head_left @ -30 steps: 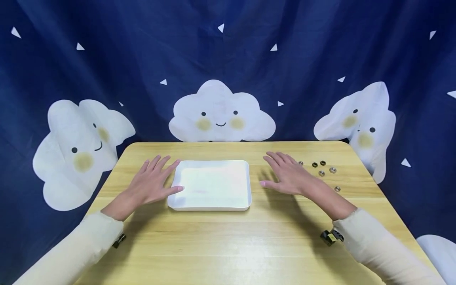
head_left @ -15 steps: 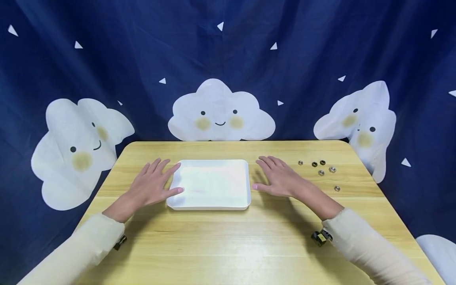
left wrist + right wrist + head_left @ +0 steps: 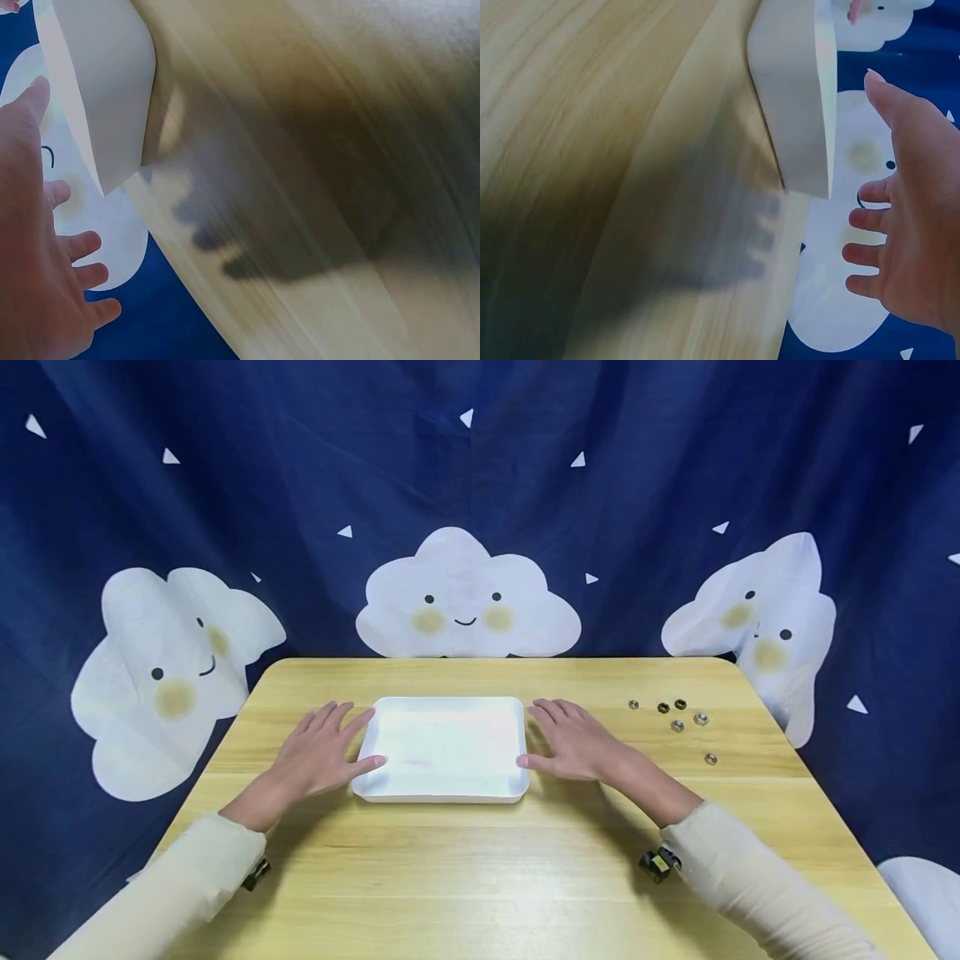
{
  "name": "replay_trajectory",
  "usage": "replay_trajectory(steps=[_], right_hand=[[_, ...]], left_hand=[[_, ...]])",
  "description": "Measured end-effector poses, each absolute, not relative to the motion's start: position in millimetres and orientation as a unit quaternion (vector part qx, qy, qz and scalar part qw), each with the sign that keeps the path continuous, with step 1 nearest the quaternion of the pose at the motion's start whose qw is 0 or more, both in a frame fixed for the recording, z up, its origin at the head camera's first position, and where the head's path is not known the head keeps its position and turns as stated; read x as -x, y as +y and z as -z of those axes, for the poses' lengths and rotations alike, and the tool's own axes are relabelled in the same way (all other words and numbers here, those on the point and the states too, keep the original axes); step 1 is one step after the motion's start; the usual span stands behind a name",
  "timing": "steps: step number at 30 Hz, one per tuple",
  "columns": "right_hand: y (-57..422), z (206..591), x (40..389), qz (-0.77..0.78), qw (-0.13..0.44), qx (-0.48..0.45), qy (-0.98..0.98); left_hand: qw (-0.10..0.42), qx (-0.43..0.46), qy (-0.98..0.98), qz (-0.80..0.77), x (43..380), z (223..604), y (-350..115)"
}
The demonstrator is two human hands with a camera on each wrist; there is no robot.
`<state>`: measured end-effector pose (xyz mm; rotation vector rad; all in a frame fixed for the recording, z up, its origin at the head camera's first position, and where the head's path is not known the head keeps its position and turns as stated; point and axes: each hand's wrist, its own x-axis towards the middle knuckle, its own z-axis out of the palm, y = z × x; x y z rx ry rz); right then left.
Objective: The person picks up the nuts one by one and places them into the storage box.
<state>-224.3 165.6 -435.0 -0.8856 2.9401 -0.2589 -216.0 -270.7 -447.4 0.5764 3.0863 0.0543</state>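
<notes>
A shallow white rectangular tray lies flat on the wooden table between the two hands. At its left side is the left hand, fingers spread and thumb reaching over the rim. The right hand is at the right side with fingers extended and its thumb tip by the rim. In the left wrist view the left hand appears raised beside the tray's outer wall. Likewise, the right hand is near the tray wall in the right wrist view. Neither hand holds anything; contact with the tray is unclear.
Several small metal nuts lie at the back right, among them a dark nut, a silver nut and another silver nut closer in. Behind the wooden table hangs a blue curtain with cloud prints.
The right hand has moved left, away from the nuts, to the right edge of the tray. The left hand has barely shifted beside the tray, which stays in place.
</notes>
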Motion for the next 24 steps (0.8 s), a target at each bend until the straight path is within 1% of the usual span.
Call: replay_trajectory(steps=[9,17,24], right_hand=[[160,441,224,0.074,0.043,0.282,0.955],[155,446,224,0.079,0.04,0.283,0.955],[151,452,225,0.077,0.057,0.269,0.958]], left_hand=[[0.002,-0.174,0.984,-0.031,214,453,-272],[0.001,-0.175,0.984,-0.034,215,460,-271],[0.006,-0.166,0.985,-0.037,214,461,-269]])
